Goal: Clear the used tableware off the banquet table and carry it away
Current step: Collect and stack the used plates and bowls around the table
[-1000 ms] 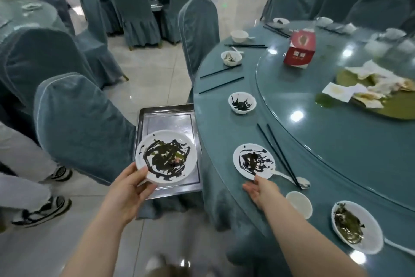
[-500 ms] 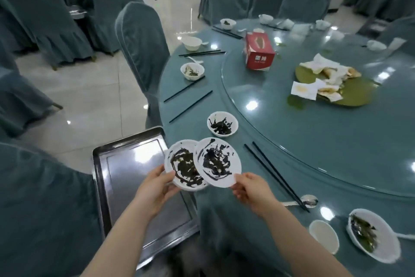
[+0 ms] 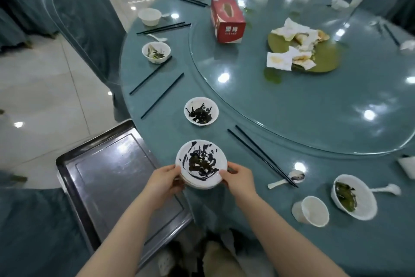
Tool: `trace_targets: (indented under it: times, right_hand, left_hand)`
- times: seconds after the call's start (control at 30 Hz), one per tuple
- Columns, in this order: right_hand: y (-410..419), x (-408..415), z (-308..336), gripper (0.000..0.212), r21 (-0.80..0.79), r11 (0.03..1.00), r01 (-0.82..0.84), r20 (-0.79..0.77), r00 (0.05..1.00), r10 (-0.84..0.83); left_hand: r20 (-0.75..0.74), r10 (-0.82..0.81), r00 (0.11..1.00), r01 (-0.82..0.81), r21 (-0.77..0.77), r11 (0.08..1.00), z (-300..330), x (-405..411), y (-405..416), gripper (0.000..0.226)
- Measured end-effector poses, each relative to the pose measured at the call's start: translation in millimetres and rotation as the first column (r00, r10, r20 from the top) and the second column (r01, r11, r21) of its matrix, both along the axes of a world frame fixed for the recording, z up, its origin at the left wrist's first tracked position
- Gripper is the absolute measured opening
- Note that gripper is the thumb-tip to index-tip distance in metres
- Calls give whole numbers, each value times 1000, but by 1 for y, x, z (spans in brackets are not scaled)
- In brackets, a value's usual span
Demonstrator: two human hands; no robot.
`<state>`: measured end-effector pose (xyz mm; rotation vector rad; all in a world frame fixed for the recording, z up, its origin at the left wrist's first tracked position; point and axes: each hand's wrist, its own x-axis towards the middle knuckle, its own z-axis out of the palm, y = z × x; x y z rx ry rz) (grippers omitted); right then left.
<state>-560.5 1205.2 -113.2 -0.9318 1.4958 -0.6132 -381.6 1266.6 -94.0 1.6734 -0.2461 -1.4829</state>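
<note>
Two white plates smeared with dark sauce are stacked [image 3: 201, 163] at the near edge of the round teal banquet table [image 3: 258, 220]. My left hand [image 3: 165, 179] grips the stack's left rim and my right hand [image 3: 237, 176] grips its right rim. A metal tray [image 3: 107, 178] lies to the left, below the table edge. On the table stand a dirty white bowl [image 3: 201, 111], another bowl with greens [image 3: 354, 197], a white cup [image 3: 312, 210], a pair of black chopsticks [image 3: 260, 155] and a white spoon [image 3: 287, 179].
A glass turntable [image 3: 314, 106] carries a red tissue box [image 3: 227, 20] and a green plate with crumpled napkins [image 3: 301, 49]. More bowls [image 3: 156, 52], chopsticks [image 3: 157, 88] and spoons lie along the far rim. Covered chairs [image 3: 83, 13] stand at the left.
The two plates, held side by side half a second ago, are now stacked one on the other between both hands. A second ago the right-hand plate still lay on the table.
</note>
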Motion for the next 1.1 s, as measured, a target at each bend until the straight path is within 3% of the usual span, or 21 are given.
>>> trace_targets:
  times: [0.2, 0.3, 0.37, 0.57, 0.7, 0.8, 0.97, 1.1]
  right_hand:
    - [-30, -3, -12, 26, 22, 999, -47, -79, 996, 49]
    - [-59, -3, -9, 23, -3, 987, -160, -241, 958, 154]
    - [-81, 1, -4, 32, -31, 972, -231, -355, 912, 205]
    - [-149, 49, 15, 51, -35, 951, -308, -362, 890, 276]
    - [-170, 76, 15, 35, 61, 939, -338, -399, 854, 334]
    - [-176, 85, 17, 20, 18, 931, -363, -434, 837, 335]
    - [-153, 81, 47, 16, -171, 894, -414, -204, 903, 379]
    - [-115, 55, 82, 18, -216, 876, -431, -56, 901, 429]
  left_hand:
    - [132, 11, 991, -17, 48, 999, -12, -1, -17, 17]
    - [137, 35, 990, -45, 69, 997, -9, 1, -32, 19]
    - [141, 25, 990, -38, 89, 995, -3, 2, -39, 19]
    - [169, 79, 982, -94, 86, 992, 21, 15, -49, 22]
    - [204, 95, 974, -104, 37, 994, 38, 23, -56, 26]
    - [207, 138, 969, -136, -26, 990, 47, 28, -58, 26]
    - [159, 237, 958, -211, -161, 964, 50, 30, -54, 34]
    - [88, 194, 977, -162, -280, 946, 58, 23, -47, 51]
